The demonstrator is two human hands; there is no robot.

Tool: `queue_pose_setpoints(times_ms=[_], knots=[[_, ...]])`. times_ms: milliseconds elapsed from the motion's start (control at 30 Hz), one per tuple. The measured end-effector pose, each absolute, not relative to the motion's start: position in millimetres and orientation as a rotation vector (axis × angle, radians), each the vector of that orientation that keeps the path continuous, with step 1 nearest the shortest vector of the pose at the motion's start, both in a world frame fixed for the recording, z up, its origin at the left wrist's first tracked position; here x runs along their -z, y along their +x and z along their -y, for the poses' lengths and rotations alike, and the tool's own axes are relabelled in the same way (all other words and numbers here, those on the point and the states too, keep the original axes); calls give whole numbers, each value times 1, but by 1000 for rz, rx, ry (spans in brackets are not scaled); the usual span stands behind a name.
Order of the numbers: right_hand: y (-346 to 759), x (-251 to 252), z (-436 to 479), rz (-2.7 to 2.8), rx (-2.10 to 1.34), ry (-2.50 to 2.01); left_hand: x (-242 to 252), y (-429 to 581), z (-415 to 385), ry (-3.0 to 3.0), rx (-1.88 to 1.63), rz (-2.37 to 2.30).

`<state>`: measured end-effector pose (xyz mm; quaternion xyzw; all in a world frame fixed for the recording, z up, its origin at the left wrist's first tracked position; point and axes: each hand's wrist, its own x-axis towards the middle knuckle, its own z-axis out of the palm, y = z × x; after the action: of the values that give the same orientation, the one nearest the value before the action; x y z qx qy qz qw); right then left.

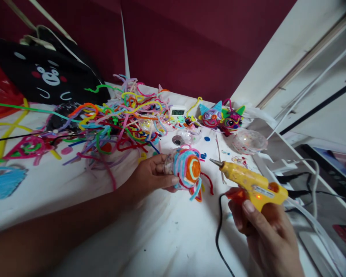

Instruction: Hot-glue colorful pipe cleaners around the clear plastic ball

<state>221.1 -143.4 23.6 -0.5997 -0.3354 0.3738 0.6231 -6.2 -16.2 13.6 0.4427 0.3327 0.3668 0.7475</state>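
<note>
My left hand (155, 175) is closed around a ball wrapped in pipe cleaners (187, 169). Blue, pink and orange strands coil over its right side, and clear plastic shows near my fingers. Loose strands hang from its lower edge. In my right hand (265, 223) is a yellow hot glue gun (250, 181), gripped by its handle with a finger at the orange trigger. A small orange light glows on its body. Its metal nozzle points left toward the ball, with a gap between them. A black cord (219, 231) runs down beside the gun.
A tangle of colourful pipe cleaners (127, 119) covers the back left. Two finished-looking figures (211, 115), a small digital clock (178, 112) and clear plastic shells (250, 141) stand at the back. A black bag (46, 77) leans at left. A power strip (279, 166) lies at right.
</note>
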Motion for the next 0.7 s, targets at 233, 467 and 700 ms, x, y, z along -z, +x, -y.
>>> queue_pose_setpoints(times_ms=[233, 467, 700], knots=[[224, -13, 155, 1012, -774, -1450, -12, -6, 10, 776, -884, -765], [205, -10, 159, 1423, -382, -1482, -14, -5, 10, 750, -913, -791], [196, 1, 150, 1553, -258, -1460, -12, -4, 12, 737, -921, -822]])
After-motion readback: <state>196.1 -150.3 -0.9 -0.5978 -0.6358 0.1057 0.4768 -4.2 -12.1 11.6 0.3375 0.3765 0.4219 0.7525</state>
